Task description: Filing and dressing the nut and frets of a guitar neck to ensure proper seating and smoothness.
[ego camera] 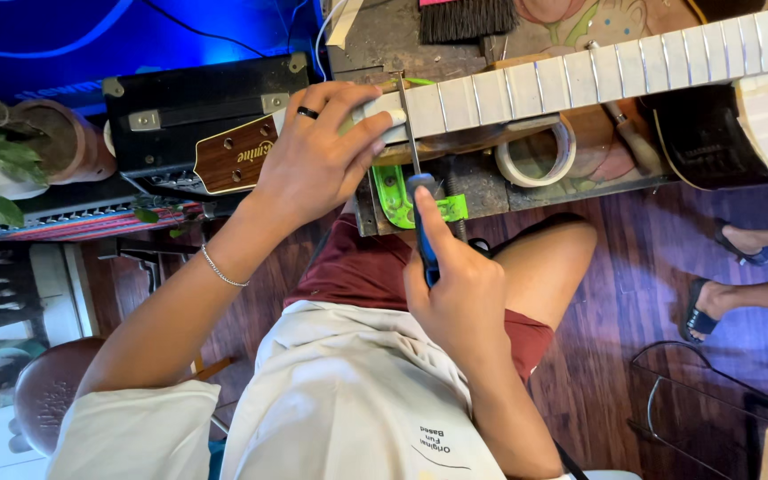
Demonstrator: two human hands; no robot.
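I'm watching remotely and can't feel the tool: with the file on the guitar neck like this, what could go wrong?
1. The left hand grips the guitar neck right beside the thin tool; a slip could nick the fingers.
2. The right hand holds only the blue handle, so the tip may skate and scratch the taped fretboard.

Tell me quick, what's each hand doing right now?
Left hand: closed over the guitar neck near the headstock, holding it down.
Right hand: shut on the blue-handled file, tip at the neck.
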